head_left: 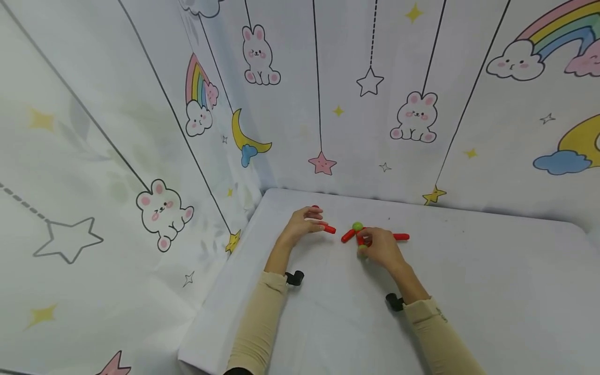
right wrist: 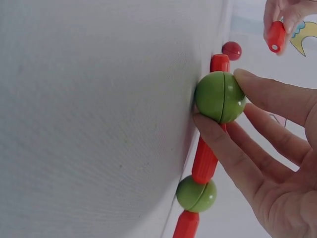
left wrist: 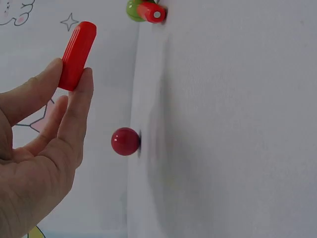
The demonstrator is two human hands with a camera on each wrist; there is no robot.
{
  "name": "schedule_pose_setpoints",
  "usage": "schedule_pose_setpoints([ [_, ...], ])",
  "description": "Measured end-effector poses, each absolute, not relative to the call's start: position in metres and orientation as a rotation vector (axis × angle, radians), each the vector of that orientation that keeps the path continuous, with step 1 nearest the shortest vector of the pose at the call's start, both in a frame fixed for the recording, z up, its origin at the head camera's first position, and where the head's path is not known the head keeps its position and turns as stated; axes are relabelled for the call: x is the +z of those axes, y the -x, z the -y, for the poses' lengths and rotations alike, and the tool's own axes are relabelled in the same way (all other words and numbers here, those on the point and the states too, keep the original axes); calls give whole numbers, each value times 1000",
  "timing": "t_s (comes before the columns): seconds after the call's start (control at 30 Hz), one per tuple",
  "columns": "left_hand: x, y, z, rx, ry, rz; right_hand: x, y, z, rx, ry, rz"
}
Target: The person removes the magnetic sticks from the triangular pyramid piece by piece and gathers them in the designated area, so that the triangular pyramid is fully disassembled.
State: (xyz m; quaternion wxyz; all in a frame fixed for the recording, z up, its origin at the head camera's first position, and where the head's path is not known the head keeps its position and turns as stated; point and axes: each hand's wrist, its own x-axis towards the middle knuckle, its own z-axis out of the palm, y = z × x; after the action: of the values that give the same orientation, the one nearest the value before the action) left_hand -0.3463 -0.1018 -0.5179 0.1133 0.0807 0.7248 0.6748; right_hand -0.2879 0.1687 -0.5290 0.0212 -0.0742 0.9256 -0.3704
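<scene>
My left hand (head_left: 300, 225) pinches a short red plastic rod (left wrist: 78, 55) between thumb and fingertips, held above the table. Beyond it in the left wrist view, a dark red ball (left wrist: 125, 141) sits on the white surface. With thumb and a finger, my right hand (head_left: 383, 248) grips a glossy green ball (right wrist: 220, 97) low at the table, a seam line showing around it. Red rods meet this ball; one of them, a middle rod (right wrist: 204, 161), runs to a second green ball (right wrist: 196, 193), from which another red rod (right wrist: 186, 225) extends.
The white-covered table (head_left: 492, 291) extends widely to the right and front. A red rod end (head_left: 401, 237) pokes out right of my right hand. Behind and to the left hang pale curtains (head_left: 290, 125) printed with bunnies, stars and rainbows, meeting at a corner.
</scene>
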Motion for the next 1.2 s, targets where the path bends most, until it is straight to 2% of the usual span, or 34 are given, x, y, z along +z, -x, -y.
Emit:
schedule_pose_setpoints([
  [1.2,-550,394,168,2112,140,-2193,-532,286,-171,-1175,310,-2893],
])
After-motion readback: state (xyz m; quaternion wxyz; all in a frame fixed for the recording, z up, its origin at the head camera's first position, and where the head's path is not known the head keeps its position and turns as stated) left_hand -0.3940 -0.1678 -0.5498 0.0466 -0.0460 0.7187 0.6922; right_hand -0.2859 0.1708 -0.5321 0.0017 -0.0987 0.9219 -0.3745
